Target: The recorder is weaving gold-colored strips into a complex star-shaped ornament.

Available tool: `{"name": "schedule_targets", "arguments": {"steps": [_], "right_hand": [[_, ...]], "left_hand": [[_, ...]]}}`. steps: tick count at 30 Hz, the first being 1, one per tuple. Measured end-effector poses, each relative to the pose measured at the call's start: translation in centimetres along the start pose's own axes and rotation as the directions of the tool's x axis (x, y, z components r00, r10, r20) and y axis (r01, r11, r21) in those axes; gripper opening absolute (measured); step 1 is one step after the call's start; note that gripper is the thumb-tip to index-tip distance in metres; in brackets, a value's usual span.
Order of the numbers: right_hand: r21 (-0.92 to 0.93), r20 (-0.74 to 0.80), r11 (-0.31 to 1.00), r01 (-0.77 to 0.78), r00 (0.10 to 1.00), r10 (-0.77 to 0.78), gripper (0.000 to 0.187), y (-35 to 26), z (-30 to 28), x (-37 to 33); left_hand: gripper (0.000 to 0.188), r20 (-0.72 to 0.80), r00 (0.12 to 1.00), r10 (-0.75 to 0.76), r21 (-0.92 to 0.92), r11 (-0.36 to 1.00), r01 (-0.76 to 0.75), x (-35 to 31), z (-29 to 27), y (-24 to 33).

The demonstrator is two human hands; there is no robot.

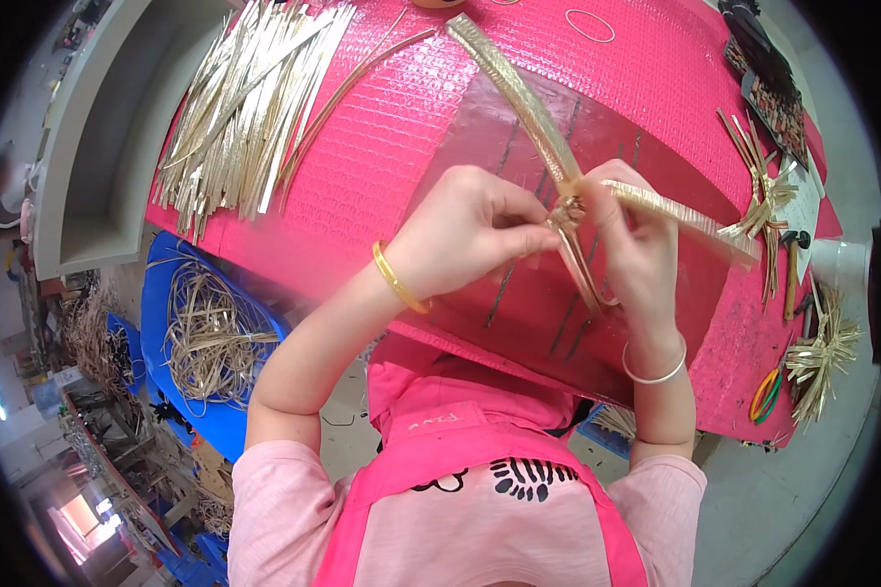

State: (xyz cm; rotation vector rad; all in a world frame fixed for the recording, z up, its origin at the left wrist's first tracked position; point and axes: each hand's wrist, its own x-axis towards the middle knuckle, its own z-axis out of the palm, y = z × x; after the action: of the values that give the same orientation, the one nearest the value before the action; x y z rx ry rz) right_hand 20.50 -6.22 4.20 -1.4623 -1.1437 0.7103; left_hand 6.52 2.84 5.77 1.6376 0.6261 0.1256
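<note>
Flat gold strips point(524, 98) meet in a twisted knot point(566, 211) between my two hands, above a dark red translucent sheet. My left hand point(475, 230) is closed, its thumb and fingertips pinching the left side of the knot. Against the other side, my right hand point(641, 240) is closed round a strip; its fingertips are partly hidden. One long end runs up and away from the knot. Another gold end point(685, 213) sticks out to the right past my right hand, slightly blurred. A narrow looped piece point(582, 269) hangs down toward me.
The pink quilted table cover point(382, 127) carries a pile of gold strips point(250, 108) at the far left. Finished-looking gold bows point(822, 357), a hammer point(793, 274) and coloured rubber bands point(765, 396) lie along the right edge. A blue tub point(157, 313) of tangled strips stands below left.
</note>
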Motion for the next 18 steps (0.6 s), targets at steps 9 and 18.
{"name": "schedule_targets", "arguments": {"steps": [9, 18], "right_hand": [[0.492, 0.491, 0.670, -0.556, 0.813, 0.314, 0.021, 0.2, -1.0, 0.5], [0.108, 0.422, 0.876, -0.470, 0.820, 0.387, 0.017, 0.0, -1.6, 1.3]], "left_hand": [[0.008, -0.026, 0.923, 0.383, 0.095, 0.920, -0.379, -0.3, -0.9, -1.3], [0.010, -0.130, 0.790, 0.600, 0.761, 0.571, -0.308, -0.5, 1.0, -2.2]]}}
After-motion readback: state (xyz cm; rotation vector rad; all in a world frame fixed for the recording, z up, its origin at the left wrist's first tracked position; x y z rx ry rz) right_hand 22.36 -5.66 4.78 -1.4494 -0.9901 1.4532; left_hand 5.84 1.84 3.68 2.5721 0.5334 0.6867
